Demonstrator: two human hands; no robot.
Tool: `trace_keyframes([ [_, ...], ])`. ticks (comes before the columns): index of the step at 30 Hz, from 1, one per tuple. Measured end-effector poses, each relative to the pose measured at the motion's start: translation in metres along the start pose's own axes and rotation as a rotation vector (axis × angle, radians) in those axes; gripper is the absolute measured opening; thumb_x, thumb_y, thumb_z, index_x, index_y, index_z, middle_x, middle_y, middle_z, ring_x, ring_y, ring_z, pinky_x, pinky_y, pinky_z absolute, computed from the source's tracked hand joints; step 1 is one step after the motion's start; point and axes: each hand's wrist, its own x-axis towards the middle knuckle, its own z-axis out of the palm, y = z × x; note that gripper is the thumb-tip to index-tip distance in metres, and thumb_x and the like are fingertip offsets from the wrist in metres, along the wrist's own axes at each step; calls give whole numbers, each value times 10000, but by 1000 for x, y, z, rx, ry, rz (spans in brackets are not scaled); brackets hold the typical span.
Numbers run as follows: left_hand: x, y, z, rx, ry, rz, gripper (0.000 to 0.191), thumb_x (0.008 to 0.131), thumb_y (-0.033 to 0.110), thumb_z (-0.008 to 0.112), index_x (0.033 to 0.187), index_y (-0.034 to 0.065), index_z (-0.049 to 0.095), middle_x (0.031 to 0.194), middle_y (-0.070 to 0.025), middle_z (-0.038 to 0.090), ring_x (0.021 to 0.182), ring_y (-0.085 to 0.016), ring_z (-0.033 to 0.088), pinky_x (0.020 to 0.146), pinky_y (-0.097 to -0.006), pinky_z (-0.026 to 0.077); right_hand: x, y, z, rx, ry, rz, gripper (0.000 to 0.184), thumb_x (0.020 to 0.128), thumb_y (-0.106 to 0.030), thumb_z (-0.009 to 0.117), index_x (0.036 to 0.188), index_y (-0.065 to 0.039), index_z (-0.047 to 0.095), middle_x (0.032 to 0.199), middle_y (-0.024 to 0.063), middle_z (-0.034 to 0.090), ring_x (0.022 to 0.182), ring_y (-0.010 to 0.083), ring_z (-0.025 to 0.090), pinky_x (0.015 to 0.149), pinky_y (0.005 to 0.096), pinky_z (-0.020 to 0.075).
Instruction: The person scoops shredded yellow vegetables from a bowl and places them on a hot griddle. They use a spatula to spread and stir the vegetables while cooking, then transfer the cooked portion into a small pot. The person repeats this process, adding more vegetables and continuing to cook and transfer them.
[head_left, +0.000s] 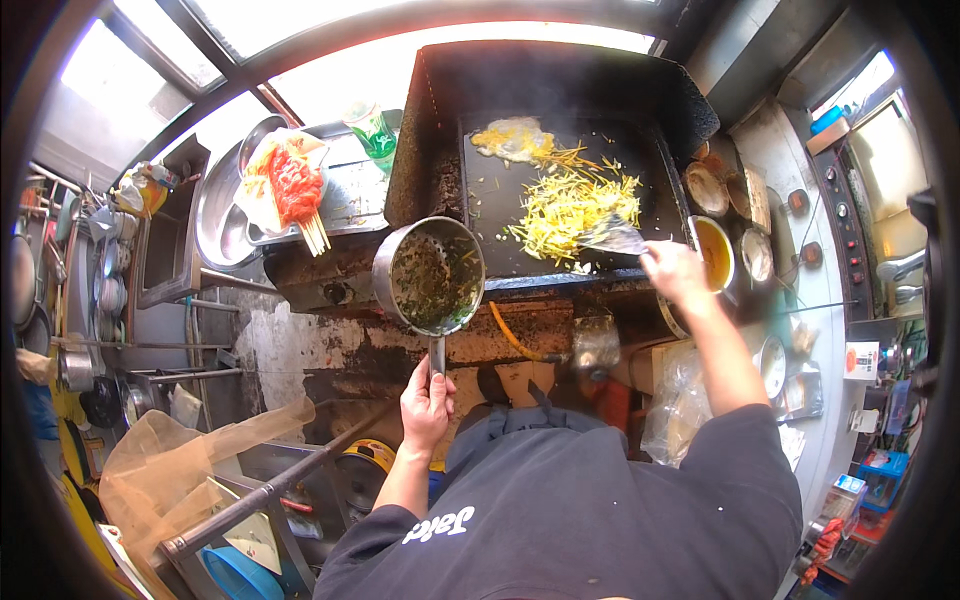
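My left hand (427, 405) grips the handle of a metal saucepan (381, 279), held beside the griddle's front left corner. Dark bits and chopped greens (435, 289) coat the inside of the pan. In my right hand (677, 271) is a metal spatula (616, 236), its blade against a heap of shredded yellow food (577, 206). That heap lies on the flat black griddle (495, 240). Farther back on the same plate, a fried egg (517, 140) sits near the left side. The spatula's handle is mostly hidden by my fingers.
Left of the griddle, skewered red meat (292, 184) lies by a metal tray (352, 196) and a green cup (373, 139). Bowls and a container of yellow liquid (712, 253) stand to the right. A dark metal guard (555, 79) rises behind the griddle. A yellow hose (514, 337) hangs below.
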Motion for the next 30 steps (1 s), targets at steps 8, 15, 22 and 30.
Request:
trace_keyframes([
  [8,12,12,-12,32,-44,86,442,1056,174,556,1449,-11,474,826,-21,617,545,-35,488,472,-195,430,13,-66,10,-65,-13,-84,214,943,-336,629,998,-156,730,864,67,722,845,279,703,757,404,570],
  [15,5,26,-13,76,-108,139,432,1060,181,548,1445,-3,481,814,-16,610,550,-33,485,478,-190,426,66,-46,22,-66,-39,86,271,959,-383,575,1041,-177,732,1008,106,736,969,314,699,821,448,556],
  [22,-29,8,-13,8,34,91,435,1068,183,527,1450,-12,457,816,-26,609,541,-35,484,469,-186,427,-5,25,8,-41,35,85,268,950,-369,599,1076,-171,729,1016,102,736,968,306,698,828,439,561],
  [30,-56,13,40,-11,131,75,441,1070,201,523,1454,-1,443,823,-29,610,528,-42,492,451,-193,433,12,-3,47,-86,1,-233,271,979,-370,562,971,-147,715,921,88,726,865,270,702,744,417,563],
])
